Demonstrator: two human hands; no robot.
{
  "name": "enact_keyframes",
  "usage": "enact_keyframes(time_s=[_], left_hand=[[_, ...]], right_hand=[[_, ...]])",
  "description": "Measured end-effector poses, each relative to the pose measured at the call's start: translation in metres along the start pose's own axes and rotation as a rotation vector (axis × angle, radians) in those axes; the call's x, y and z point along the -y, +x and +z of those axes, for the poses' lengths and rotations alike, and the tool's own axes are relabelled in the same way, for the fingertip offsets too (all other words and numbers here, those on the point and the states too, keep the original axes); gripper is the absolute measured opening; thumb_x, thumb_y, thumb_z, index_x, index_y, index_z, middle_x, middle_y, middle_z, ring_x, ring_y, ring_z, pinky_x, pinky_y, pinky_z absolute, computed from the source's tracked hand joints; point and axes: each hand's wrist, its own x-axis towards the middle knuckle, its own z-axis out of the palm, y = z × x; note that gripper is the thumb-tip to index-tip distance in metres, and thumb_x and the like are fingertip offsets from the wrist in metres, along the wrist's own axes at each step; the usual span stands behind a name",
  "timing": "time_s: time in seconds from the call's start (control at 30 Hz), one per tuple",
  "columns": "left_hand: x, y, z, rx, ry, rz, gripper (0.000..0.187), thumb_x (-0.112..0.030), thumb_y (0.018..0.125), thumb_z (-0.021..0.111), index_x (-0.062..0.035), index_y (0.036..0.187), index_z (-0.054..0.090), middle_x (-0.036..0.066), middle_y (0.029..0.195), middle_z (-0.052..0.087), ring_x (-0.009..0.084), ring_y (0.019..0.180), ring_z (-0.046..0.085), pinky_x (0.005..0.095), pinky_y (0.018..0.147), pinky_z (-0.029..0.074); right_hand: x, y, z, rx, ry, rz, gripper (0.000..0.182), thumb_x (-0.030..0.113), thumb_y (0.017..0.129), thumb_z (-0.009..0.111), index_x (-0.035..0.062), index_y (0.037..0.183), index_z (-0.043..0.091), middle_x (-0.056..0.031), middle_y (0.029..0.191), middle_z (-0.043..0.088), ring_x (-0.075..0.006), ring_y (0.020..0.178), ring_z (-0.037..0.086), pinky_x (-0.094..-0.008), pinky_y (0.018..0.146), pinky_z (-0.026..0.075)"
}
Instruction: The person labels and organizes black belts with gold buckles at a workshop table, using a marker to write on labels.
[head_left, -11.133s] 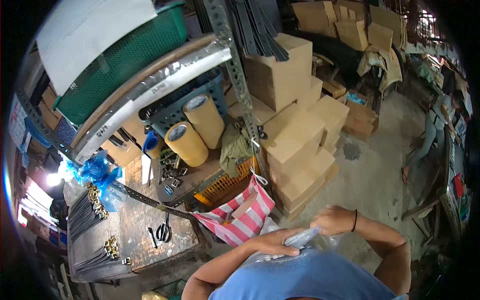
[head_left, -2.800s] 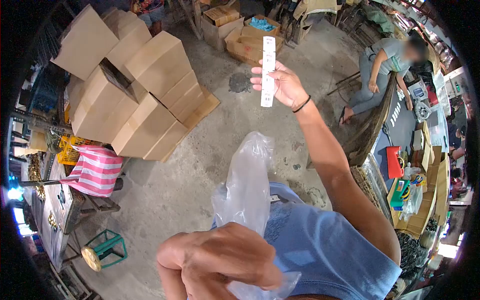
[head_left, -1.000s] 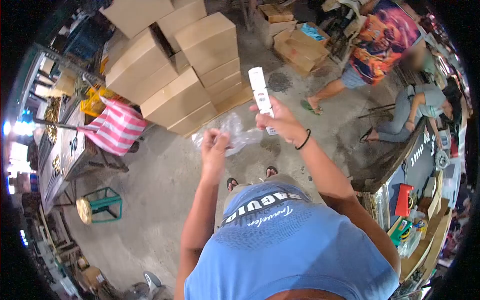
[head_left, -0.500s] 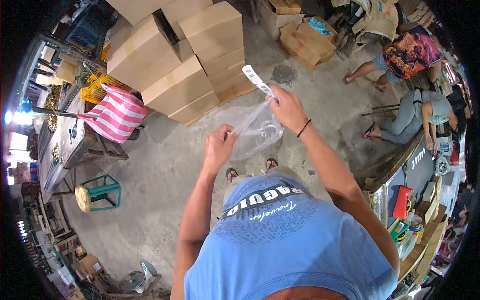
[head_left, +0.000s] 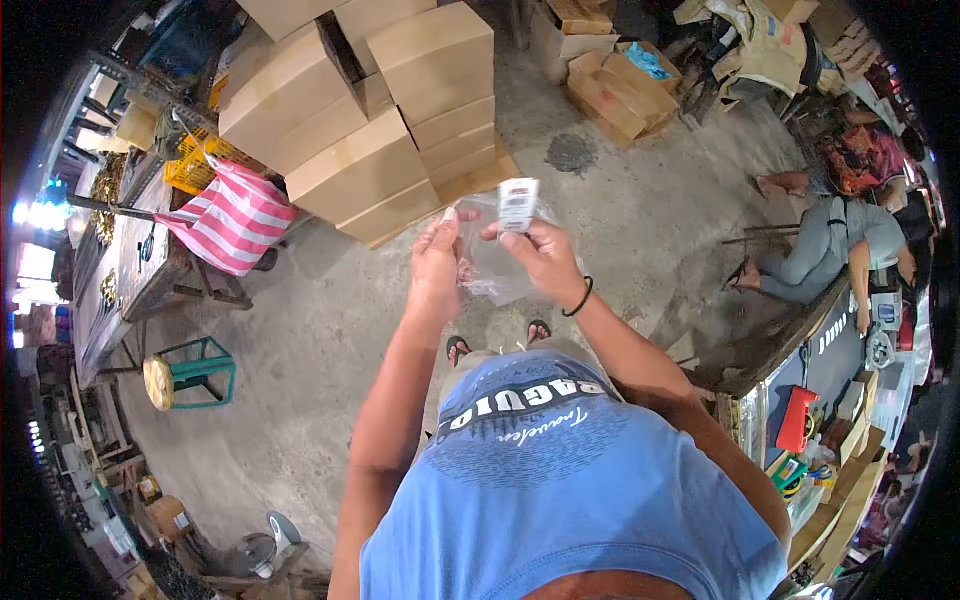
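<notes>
A clear plastic bag (head_left: pixel 492 272) hangs between my two hands, above the concrete floor. My left hand (head_left: pixel 437 255) is closed on the bag's left edge, fingertips near its top. With thumb and fingers, my right hand (head_left: pixel 540 258) pinches a small white printed label strip (head_left: pixel 518 204), which stands up above the knuckles. The bag's right side lies behind that hand, and whether those fingers also grip the bag is unclear.
Stacked cardboard boxes (head_left: pixel 365 170) stand ahead. A striped bag (head_left: pixel 232 215) hangs beside the left table, with a green-legged stool (head_left: pixel 190 376) nearer. Two people sit at the right, one in grey (head_left: pixel 835 245), near a workbench with a red tool (head_left: pixel 797 420).
My hands have come nearer each other and the bag has bunched between them. The label strip has turned from slanting to nearly upright. The person at the upper right has leaned farther right.
</notes>
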Motion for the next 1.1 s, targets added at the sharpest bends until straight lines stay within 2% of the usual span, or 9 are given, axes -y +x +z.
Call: enact_keyframes(time_s=[0.1,0.17,0.37,0.5,0.6,0.7,0.8,0.87,1.1], left_hand=[[-0.003,-0.001,-0.007,-0.059,-0.038,0.001,0.022,-0.027,0.096,0.051,-0.0080,0.096,0.063,-0.006,0.059,0.043,0.0049,0.047,0.037,0.0237,0.042,0.031],[-0.010,-0.008,-0.005,-0.032,-0.066,0.045,0.024,-0.028,0.096,0.052,-0.0081,0.099,0.064,-0.007,0.060,0.046,0.0036,0.048,0.037,0.0224,0.043,0.031],[-0.008,-0.017,-0.025,0.044,0.043,0.195,0.027,-0.027,0.097,0.050,-0.0070,0.105,0.065,-0.007,0.065,0.052,0.0009,0.050,0.039,0.0188,0.043,0.031],[-0.010,-0.024,-0.029,0.013,0.090,0.202,0.027,-0.027,0.098,0.049,-0.0068,0.107,0.065,-0.007,0.063,0.050,0.0010,0.050,0.038,0.0191,0.043,0.031],[-0.010,-0.026,-0.026,0.003,0.077,0.177,0.027,-0.026,0.098,0.048,-0.0065,0.106,0.065,-0.008,0.061,0.046,0.0013,0.049,0.036,0.0199,0.043,0.030],[-0.009,-0.027,-0.037,0.012,0.122,0.210,0.028,-0.026,0.098,0.047,-0.0060,0.106,0.065,-0.007,0.063,0.048,0.0018,0.050,0.039,0.0201,0.043,0.031],[-0.011,-0.037,-0.047,-0.017,0.129,0.229,0.028,-0.023,0.098,0.046,-0.0050,0.108,0.065,-0.007,0.064,0.051,0.0018,0.052,0.041,0.0198,0.045,0.033],[-0.014,-0.048,-0.051,-0.131,0.229,0.250,0.027,-0.020,0.097,0.047,-0.0047,0.111,0.064,-0.006,0.065,0.051,0.0019,0.056,0.043,0.0195,0.049,0.035],[0.010,-0.084,-0.068,-0.035,0.398,0.215,0.031,-0.024,0.097,0.046,-0.0040,0.113,0.063,-0.003,0.071,0.055,0.0042,0.062,0.046,0.0203,0.058,0.038]], right_hand=[[-0.036,0.007,-0.017,0.131,-0.309,0.315,0.026,0.024,0.092,0.055,0.0022,0.101,0.065,-0.0094,0.096,0.067,-0.0135,0.085,0.059,-0.0269,0.079,0.045],[-0.016,0.017,-0.015,0.302,-0.662,0.587,0.035,0.032,0.092,0.052,0.0037,0.109,0.062,-0.0167,0.102,0.065,-0.0213,0.093,0.061,-0.0321,0.084,0.046],[-0.079,0.005,-0.024,0.362,-0.864,0.366,0.034,0.030,0.094,0.049,0.0082,0.119,0.057,-0.0185,0.115,0.060,-0.0373,0.106,0.057,-0.0423,0.089,0.044],[-0.062,0.013,-0.015,0.331,-0.868,0.452,0.034,0.028,0.093,0.050,0.0112,0.122,0.053,-0.0176,0.121,0.057,-0.0358,0.110,0.055,-0.0424,0.091,0.043],[-0.027,0.030,-0.003,0.667,-1.097,0.519,0.039,0.027,0.092,0.050,0.0088,0.126,0.049,-0.0181,0.127,0.053,-0.0368,0.114,0.052,-0.0426,0.095,0.042],[-0.031,0.019,0.000,0.505,-1.077,0.196,0.041,0.024,0.089,0.053,0.0020,0.124,0.050,-0.0216,0.116,0.059,-0.0392,0.106,0.056,-0.0451,0.092,0.043],[-0.004,0.013,-0.011,0.396,-0.969,0.255,0.045,0.027,0.088,0.054,0.0012,0.125,0.050,-0.0212,0.117,0.058,-0.0380,0.108,0.056,-0.0436,0.092,0.044],[0.033,0.009,-0.028,0.589,-0.884,0.011,0.051,0.036,0.088,0.057,0.0010,0.125,0.051,-0.0213,0.120,0.057,-0.0362,0.110,0.055,-0.0426,0.093,0.044],[0.117,-0.048,-0.045,0.663,-0.698,0.133,0.071,0.051,0.077,0.066,0.0026,0.127,0.052,-0.0181,0.125,0.055,-0.0327,0.118,0.051,-0.0392,0.100,0.040]])
